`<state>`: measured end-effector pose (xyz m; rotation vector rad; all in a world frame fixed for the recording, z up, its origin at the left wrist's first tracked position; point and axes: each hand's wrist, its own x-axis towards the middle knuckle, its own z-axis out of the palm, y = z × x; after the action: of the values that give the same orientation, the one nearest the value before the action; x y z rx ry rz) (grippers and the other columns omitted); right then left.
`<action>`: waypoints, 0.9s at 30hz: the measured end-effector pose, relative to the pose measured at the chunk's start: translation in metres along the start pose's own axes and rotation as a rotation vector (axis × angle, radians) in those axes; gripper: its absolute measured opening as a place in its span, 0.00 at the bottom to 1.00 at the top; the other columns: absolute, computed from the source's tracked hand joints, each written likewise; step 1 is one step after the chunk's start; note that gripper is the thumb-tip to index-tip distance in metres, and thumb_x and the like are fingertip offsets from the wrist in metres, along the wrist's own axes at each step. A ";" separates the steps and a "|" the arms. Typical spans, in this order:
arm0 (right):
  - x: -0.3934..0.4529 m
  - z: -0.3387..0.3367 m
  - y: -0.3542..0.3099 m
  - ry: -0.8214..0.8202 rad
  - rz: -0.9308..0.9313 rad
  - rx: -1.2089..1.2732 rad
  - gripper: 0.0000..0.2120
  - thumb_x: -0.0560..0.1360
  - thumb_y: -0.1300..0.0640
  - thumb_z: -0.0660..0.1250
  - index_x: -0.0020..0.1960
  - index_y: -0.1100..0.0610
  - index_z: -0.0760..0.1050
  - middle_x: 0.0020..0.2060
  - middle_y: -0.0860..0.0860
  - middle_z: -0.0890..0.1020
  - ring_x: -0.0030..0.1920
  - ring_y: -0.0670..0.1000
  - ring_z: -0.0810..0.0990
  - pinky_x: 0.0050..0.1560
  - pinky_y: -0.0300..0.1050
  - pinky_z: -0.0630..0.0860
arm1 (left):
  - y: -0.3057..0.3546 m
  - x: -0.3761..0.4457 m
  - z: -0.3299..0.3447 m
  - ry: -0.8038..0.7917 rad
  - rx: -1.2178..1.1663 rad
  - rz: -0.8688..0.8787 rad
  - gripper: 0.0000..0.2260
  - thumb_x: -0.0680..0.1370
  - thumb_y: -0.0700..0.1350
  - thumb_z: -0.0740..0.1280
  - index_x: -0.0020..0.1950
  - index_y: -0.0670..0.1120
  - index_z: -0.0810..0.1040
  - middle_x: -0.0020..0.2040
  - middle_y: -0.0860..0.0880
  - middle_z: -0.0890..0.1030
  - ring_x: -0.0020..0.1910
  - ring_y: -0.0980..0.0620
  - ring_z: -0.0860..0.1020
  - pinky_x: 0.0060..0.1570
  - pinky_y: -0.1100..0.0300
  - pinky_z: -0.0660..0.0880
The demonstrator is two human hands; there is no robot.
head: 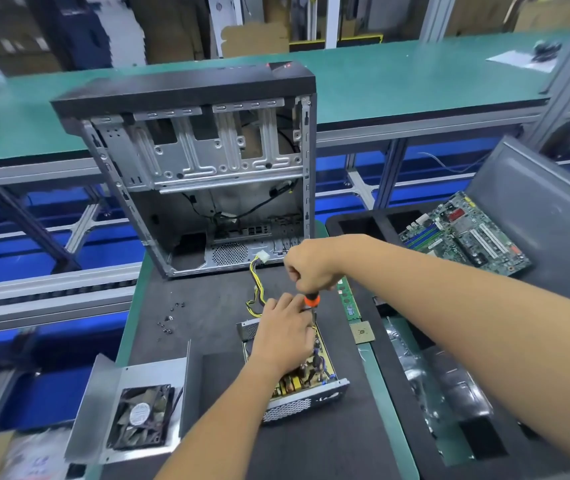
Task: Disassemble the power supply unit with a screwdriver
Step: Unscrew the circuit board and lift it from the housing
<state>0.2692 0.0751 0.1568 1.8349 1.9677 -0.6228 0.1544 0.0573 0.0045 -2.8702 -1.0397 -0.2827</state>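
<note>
Down at the middle of the dark mat (207,317), I've got the power supply unit (297,382) lying open, its lid gone and the yellowish circuit board facing up, so the screws holding that board are reachable from above. My right hand (311,268) is fisted round the top of the screwdriver (312,303), fingers curled tight on the handle above the orange collar, shaft pointing straight down into the far end of the unit. Upright like that, I judge, so the tip seats square in a screw head; the tip itself is hidden behind my other hand. My left hand (285,336) lies over the board, fingers fairly straight and close together, fingertips up against the shaft just below the collar, steadying the tool and pinning the housing so it won't skate. Whether those fingers actually pinch the shaft, I cannot tell. The fan cover (131,407) sits off to the near left, fan facing up, out of the way. Loose screws (169,320) are scattered left of the unit. Behind, the gutted computer case (200,174) stands open, yellow-black wires (256,289) trailing from the unit toward it.
</note>
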 end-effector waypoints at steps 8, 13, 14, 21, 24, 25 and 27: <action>-0.007 0.003 0.009 0.023 0.039 0.006 0.12 0.78 0.49 0.62 0.43 0.58 0.74 0.39 0.54 0.80 0.29 0.52 0.81 0.29 0.43 0.76 | -0.001 0.001 0.003 -0.007 -0.028 0.006 0.20 0.71 0.51 0.51 0.39 0.50 0.83 0.47 0.52 0.77 0.46 0.48 0.73 0.43 0.53 0.69; -0.006 0.003 0.004 -0.057 0.049 -0.107 0.11 0.80 0.59 0.55 0.49 0.65 0.73 0.29 0.58 0.81 0.19 0.50 0.77 0.25 0.39 0.70 | 0.000 0.000 0.002 0.003 -0.020 -0.004 0.15 0.71 0.48 0.56 0.39 0.49 0.83 0.44 0.52 0.75 0.45 0.48 0.72 0.42 0.53 0.68; -0.007 0.002 0.005 -0.049 0.035 -0.091 0.11 0.78 0.59 0.58 0.53 0.65 0.74 0.33 0.58 0.83 0.22 0.50 0.80 0.27 0.39 0.71 | 0.000 0.000 0.002 0.016 -0.017 -0.007 0.15 0.71 0.48 0.57 0.38 0.50 0.83 0.43 0.52 0.75 0.44 0.48 0.73 0.41 0.54 0.68; -0.009 0.005 0.010 -0.019 -0.040 -0.051 0.09 0.72 0.61 0.65 0.52 0.61 0.74 0.43 0.57 0.81 0.36 0.54 0.85 0.33 0.41 0.74 | 0.000 0.000 0.004 0.033 -0.036 -0.006 0.19 0.71 0.49 0.52 0.37 0.49 0.82 0.45 0.52 0.77 0.44 0.47 0.73 0.41 0.53 0.67; -0.007 0.005 0.005 -0.016 0.026 -0.042 0.12 0.79 0.55 0.56 0.51 0.63 0.72 0.45 0.60 0.78 0.21 0.53 0.80 0.28 0.40 0.74 | 0.000 0.000 0.004 0.037 -0.033 -0.001 0.18 0.71 0.49 0.52 0.36 0.49 0.82 0.44 0.51 0.76 0.44 0.47 0.72 0.41 0.53 0.67; -0.005 0.005 0.003 -0.021 0.037 -0.051 0.13 0.80 0.57 0.53 0.48 0.64 0.72 0.44 0.61 0.78 0.19 0.54 0.79 0.28 0.41 0.74 | 0.000 -0.001 0.004 0.042 -0.027 0.000 0.18 0.71 0.49 0.52 0.36 0.49 0.82 0.44 0.51 0.75 0.43 0.48 0.72 0.41 0.53 0.67; -0.004 0.005 -0.001 -0.020 0.042 -0.098 0.11 0.78 0.63 0.54 0.41 0.64 0.70 0.34 0.60 0.77 0.21 0.54 0.77 0.30 0.43 0.74 | 0.000 -0.001 0.005 0.048 -0.020 0.001 0.18 0.71 0.49 0.52 0.37 0.49 0.82 0.43 0.51 0.75 0.43 0.48 0.72 0.41 0.53 0.67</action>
<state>0.2679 0.0692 0.1547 1.7989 1.9073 -0.5211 0.1542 0.0573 -0.0010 -2.8663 -1.0337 -0.3626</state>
